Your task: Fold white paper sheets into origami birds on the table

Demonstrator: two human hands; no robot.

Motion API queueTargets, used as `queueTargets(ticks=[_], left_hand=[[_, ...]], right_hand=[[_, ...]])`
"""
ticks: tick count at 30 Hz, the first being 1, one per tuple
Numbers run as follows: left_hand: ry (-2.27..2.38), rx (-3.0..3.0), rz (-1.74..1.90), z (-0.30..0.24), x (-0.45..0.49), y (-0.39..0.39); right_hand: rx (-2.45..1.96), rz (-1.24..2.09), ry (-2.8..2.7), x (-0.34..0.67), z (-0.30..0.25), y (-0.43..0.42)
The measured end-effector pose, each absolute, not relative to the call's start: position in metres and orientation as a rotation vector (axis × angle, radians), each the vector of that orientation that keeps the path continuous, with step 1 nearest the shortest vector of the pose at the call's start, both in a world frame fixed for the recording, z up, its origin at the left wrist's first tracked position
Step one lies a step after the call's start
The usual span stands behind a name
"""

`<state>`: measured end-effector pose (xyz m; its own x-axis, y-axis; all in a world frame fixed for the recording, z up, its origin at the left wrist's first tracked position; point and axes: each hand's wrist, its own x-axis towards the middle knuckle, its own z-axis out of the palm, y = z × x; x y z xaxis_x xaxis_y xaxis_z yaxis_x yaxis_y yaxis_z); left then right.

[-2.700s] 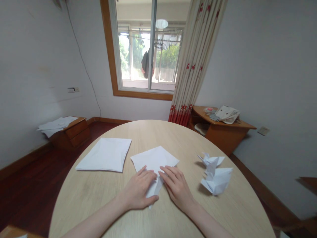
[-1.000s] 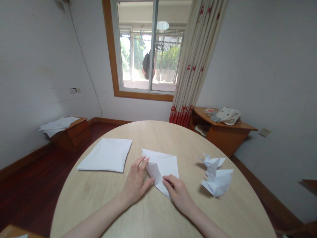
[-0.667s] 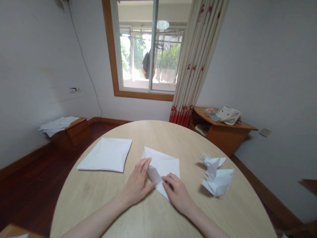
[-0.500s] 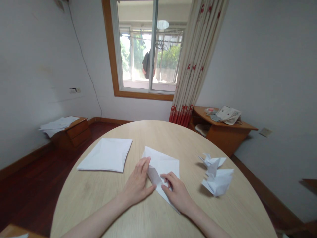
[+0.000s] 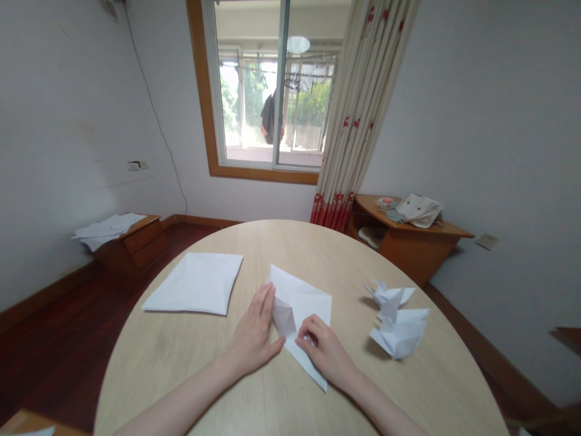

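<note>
A white sheet of paper [image 5: 297,287] lies on the round table, with crease lines and a shaded flap [image 5: 284,318] standing partly up on its left side. My left hand [image 5: 256,321] grips the sheet's left edge, fingertips at the upper part and thumb lower down beside the flap. On the lower right part of the paper rests my right hand [image 5: 320,346], its fingers curled and thumb and forefinger pinched at the sheet. To the right sit two folded white paper figures [image 5: 399,333], close together.
A stack of white paper sheets [image 5: 193,284] lies on the left of the pale wooden table [image 5: 181,357]. Beyond the table stand a low cabinet [image 5: 143,242] with papers at left and a corner desk [image 5: 408,242] with a bag at right. A curtain [image 5: 358,121] hangs beside the window.
The sheet has shifted and turned slightly; its top corner is a little further right. The flap has changed shape. My right fingers have drawn slightly away from it and curl more.
</note>
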<state>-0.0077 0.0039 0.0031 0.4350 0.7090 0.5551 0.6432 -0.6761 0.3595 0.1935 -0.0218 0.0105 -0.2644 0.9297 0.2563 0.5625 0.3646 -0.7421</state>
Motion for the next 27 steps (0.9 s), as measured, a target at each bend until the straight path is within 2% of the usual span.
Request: queueTargets(ticks=[27], left_hand=[[1.24,2.363,1.047,-0.009,-0.012,0.015]], right_hand=[[-1.247,0.802,-1.966,0.203,0.006,-0.015]])
